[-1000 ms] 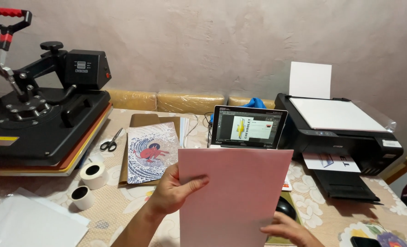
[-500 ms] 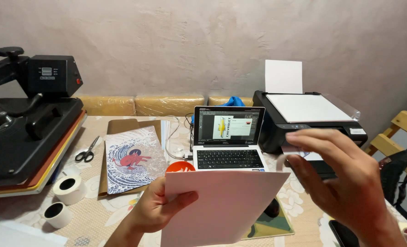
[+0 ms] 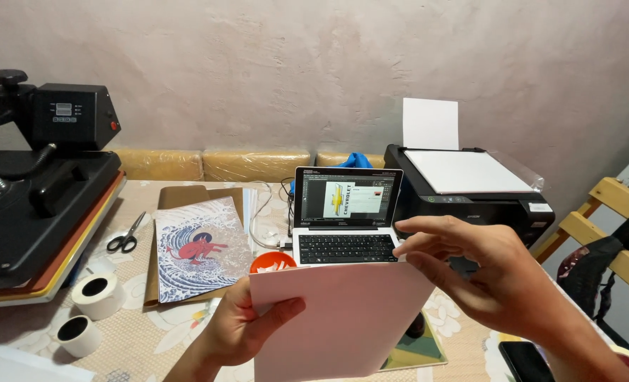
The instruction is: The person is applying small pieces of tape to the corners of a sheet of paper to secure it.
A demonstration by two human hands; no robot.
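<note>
My left hand (image 3: pixel 242 332) grips a stack of pale pink sheets (image 3: pixel 339 322) by its left edge, holding it upright in front of me. At the stack's top right corner, my right hand (image 3: pixel 495 279) hovers with fingers curled, its fingertips touching or nearly touching the top edge. Behind the sheets a small open laptop (image 3: pixel 345 219) shows a design on its screen. A black printer (image 3: pixel 470 185) with white paper in its rear feed stands to the right of the laptop.
A black heat press (image 3: pixel 35 191) fills the left side. Scissors (image 3: pixel 125 237), a printed wave picture (image 3: pixel 200 247), two tape rolls (image 3: pixel 96 296) and an orange lid (image 3: pixel 272 262) lie on the patterned tablecloth. A phone (image 3: pixel 527 361) and a wooden chair (image 3: pixel 612 233) are at right.
My right hand has come in from the right to the top right corner of the pink sheets. The stack sits lower in view, and the camera has turned slightly.
</note>
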